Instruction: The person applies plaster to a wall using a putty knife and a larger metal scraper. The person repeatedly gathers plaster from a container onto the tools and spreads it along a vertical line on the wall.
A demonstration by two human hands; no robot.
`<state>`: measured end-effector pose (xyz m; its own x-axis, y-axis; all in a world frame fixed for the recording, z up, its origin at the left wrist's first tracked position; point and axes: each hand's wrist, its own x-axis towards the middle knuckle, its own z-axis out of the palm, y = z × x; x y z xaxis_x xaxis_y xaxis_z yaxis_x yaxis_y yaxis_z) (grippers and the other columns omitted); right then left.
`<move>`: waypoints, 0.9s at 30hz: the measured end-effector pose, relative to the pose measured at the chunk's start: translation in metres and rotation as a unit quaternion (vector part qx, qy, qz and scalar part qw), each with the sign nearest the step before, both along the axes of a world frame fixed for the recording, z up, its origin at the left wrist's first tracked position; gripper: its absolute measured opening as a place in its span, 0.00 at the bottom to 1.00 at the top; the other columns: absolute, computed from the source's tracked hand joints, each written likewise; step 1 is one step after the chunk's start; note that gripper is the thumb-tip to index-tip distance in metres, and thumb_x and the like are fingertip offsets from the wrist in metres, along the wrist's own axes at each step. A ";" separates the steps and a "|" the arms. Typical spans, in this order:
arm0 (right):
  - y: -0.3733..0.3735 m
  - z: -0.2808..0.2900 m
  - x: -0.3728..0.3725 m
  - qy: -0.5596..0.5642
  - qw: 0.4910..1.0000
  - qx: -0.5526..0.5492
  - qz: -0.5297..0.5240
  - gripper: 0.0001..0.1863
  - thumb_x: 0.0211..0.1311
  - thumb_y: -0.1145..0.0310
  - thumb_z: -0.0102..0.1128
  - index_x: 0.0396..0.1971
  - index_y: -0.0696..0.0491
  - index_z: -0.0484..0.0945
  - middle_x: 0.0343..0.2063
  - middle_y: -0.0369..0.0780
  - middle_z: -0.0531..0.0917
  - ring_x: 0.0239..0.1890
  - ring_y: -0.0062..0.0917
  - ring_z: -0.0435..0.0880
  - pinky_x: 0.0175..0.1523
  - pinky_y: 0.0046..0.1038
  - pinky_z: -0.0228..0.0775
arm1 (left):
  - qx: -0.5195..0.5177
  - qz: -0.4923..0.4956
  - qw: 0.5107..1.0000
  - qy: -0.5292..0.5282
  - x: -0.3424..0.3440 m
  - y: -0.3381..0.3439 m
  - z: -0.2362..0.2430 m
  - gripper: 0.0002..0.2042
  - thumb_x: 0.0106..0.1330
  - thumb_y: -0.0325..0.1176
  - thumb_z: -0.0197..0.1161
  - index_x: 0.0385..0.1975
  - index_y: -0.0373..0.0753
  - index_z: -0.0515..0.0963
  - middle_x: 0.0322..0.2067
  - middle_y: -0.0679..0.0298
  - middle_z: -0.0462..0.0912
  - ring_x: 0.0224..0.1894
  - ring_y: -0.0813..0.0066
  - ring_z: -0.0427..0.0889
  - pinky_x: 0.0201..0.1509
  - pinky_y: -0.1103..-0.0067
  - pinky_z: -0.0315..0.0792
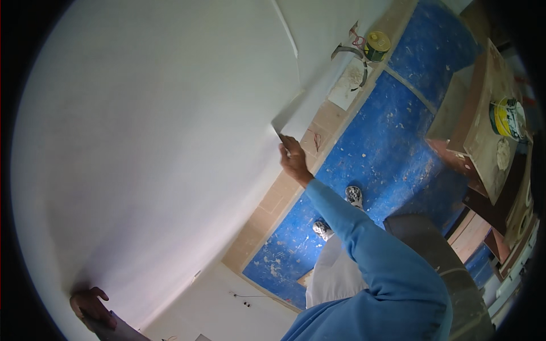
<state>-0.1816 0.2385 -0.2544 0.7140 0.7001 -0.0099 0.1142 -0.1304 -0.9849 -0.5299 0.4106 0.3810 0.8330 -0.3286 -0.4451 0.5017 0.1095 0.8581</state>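
Note:
My right hand (294, 162) reaches out from a blue sleeve to the pale wall (170, 131). Its fingers are closed round a thin flat tool with a dark edge (277, 131), held at the wall surface; most of it is hidden, so its kind is unclear. Far down to the left, my left hand (91, 307) is at the wall in shadow, the thumb standing apart from the other fingers. Nothing shows in that hand, though its far side is dark. A pale band (313, 99) runs along the wall beyond my right hand.
Blue, paint-spotted floor covering (364, 136) lies beside a strip of tan tiles (273, 202). A tin (376, 45) stands near loose wires (358, 41) and a dark hose (364, 74). Wooden boards (480, 131) at right carry a yellow-and-black bucket (506, 118). My shoes (354, 196) are below.

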 end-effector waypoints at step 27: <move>0.032 0.063 0.194 0.380 0.890 0.225 -0.114 0.11 0.54 0.82 0.65 0.39 0.60 0.81 0.36 0.36 0.83 0.36 0.24 0.82 0.44 0.28 0.75 | 0.368 0.291 0.835 -0.287 0.031 -0.079 -0.044 0.24 0.73 0.37 0.55 0.66 0.36 0.64 0.12 0.64 0.74 0.11 0.69 0.79 0.41 0.70 0.77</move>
<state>0.0126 0.2706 -0.1910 0.7444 0.5933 -0.3065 -0.5866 0.3616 -0.7247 -0.4988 0.3317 0.3365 0.9016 0.3935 0.1796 0.0303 -0.4717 0.8812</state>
